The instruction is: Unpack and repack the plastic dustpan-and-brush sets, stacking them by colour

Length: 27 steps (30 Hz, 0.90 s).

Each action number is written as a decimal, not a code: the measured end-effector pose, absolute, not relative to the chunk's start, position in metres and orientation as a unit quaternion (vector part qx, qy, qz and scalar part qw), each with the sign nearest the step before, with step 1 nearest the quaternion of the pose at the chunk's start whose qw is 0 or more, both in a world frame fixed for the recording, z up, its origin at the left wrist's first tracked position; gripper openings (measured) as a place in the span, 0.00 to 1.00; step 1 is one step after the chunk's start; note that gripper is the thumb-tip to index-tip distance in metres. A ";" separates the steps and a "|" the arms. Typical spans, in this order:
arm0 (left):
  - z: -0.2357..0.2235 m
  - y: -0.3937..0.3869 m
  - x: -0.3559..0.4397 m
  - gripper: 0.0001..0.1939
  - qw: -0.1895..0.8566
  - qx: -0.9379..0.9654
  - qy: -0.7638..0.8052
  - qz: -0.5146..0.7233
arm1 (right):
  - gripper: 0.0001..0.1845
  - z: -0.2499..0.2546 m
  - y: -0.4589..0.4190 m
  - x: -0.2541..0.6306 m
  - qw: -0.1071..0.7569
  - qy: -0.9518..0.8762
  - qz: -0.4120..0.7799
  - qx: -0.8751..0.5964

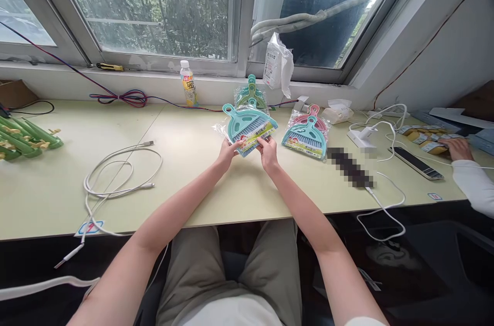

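Between my two hands is a packaged turquoise dustpan and brush set point(247, 123), tilted above the table with its handle up and to the left. My left hand point(228, 154) grips its lower left edge, thumb on the label. On the lower right edge, my right hand point(267, 151) closes with its thumb over the front. Just behind stand more bagged green sets point(251, 90), partly covered by the held one. To the right lies another turquoise set point(304, 140), with a pink one point(314, 112) behind it.
A drink bottle point(188, 83) and tied cable point(123, 98) sit near the window. A white cable point(111, 192) is coiled left, beyond it green stalk-like items point(27, 138). Right are a charger point(363, 137), a phone point(417, 162) and another person's hand point(457, 148) on yellow packets point(428, 140).
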<state>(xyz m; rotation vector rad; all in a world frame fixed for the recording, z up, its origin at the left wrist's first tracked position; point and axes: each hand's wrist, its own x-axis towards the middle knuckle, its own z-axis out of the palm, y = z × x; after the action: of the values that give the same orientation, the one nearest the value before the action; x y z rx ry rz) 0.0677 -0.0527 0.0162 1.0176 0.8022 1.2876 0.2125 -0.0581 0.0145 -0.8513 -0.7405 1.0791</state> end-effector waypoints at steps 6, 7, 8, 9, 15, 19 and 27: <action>0.015 -0.050 0.067 0.28 0.617 0.430 0.350 0.559 | 0.14 0.012 -0.056 0.213 0.714 -0.324 0.495 -0.375; 0.015 -0.051 0.067 0.29 0.619 0.436 0.351 0.552 | 0.15 0.012 -0.056 0.214 0.715 -0.323 0.491 -0.377; 0.015 -0.052 0.068 0.31 0.619 0.443 0.351 0.545 | 0.15 0.012 -0.056 0.214 0.718 -0.322 0.487 -0.380; 0.015 -0.054 0.069 0.32 0.617 0.451 0.351 0.541 | 0.15 0.013 -0.056 0.215 0.720 -0.320 0.482 -0.383; 0.021 -0.060 0.072 0.37 0.589 0.483 0.342 0.551 | 0.15 0.021 -0.055 0.219 0.726 -0.317 0.467 -0.393; 0.024 -0.059 0.070 0.38 0.595 0.489 0.328 0.547 | 0.14 0.025 -0.051 0.225 0.717 -0.290 0.496 -0.395; 0.024 -0.063 0.069 0.38 0.593 0.524 0.309 0.528 | 0.13 0.025 -0.050 0.234 0.705 -0.266 0.513 -0.412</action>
<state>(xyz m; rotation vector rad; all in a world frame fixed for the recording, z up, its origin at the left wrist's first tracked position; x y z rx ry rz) 0.0694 -0.0628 0.0239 1.2176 0.7188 1.2281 0.2336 -0.0497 0.0252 -0.9157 -0.5912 1.1395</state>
